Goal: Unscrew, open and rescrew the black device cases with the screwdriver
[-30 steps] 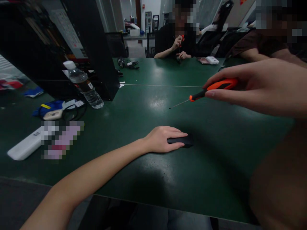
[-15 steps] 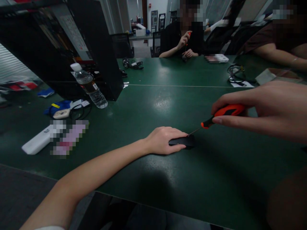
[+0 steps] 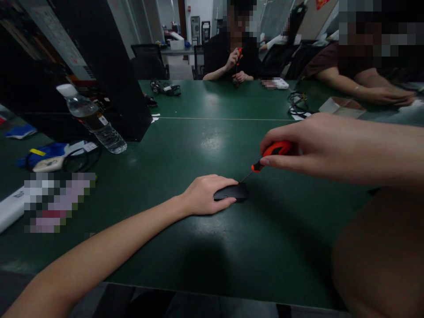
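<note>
On the green table, a small black computer mouse (image 3: 233, 192) lies under my left hand (image 3: 208, 194). Thumb and fingers grip it along its two long sides. From the right, my right hand (image 3: 298, 148) holds a screwdriver (image 3: 277, 149) by its red-and-black handle. The thin shaft slants down to the left, and its tip is at the far edge of the mouse, near my left fingertips. Whether the tip touches the mouse or sits in a gap, I cannot tell.
A water bottle (image 3: 94, 121) leans by a large black case (image 3: 122, 66) on the left. Nearby lie a blue item with cables (image 3: 49, 154) and a white box (image 3: 16, 203). Across the table (image 3: 185, 251), a person (image 3: 232, 62) holds another screwdriver; cables (image 3: 298, 104) and an open box (image 3: 341, 107) lie right.
The view has swung right, so everything sits further left in the picture. Both hands keep their grips, and the screwdriver tip stays at the mouse's far edge.
</note>
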Demonstrator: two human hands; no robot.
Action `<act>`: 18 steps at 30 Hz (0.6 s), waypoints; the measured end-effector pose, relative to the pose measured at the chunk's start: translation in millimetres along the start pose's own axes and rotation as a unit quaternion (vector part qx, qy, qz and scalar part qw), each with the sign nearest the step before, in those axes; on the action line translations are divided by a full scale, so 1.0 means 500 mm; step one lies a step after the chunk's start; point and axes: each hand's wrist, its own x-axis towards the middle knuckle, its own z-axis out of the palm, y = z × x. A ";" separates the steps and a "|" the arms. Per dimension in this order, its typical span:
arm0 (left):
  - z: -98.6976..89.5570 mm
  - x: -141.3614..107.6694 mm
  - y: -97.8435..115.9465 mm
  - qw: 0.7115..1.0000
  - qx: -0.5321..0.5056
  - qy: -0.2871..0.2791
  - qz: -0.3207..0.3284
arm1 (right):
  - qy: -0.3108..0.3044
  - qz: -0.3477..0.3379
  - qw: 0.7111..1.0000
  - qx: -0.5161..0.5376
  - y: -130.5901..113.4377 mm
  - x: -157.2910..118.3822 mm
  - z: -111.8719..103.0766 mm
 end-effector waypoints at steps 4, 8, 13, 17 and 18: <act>-0.001 0.000 0.001 1.000 0.002 -0.008 -0.011 | 0.003 0.008 1.000 0.001 -0.004 0.002 0.001; -0.002 0.001 0.003 1.000 0.004 -0.013 -0.026 | 0.006 0.014 1.000 0.003 -0.005 0.005 0.001; -0.003 0.001 0.003 1.000 0.003 -0.016 -0.025 | 0.009 0.010 1.000 0.015 -0.007 0.009 0.004; -0.003 0.001 0.002 1.000 0.005 -0.017 -0.022 | 0.044 0.018 0.999 -0.001 -0.016 0.014 0.014; -0.003 0.002 0.002 1.000 0.006 -0.018 -0.022 | 0.049 0.015 0.999 -0.002 -0.017 0.016 0.018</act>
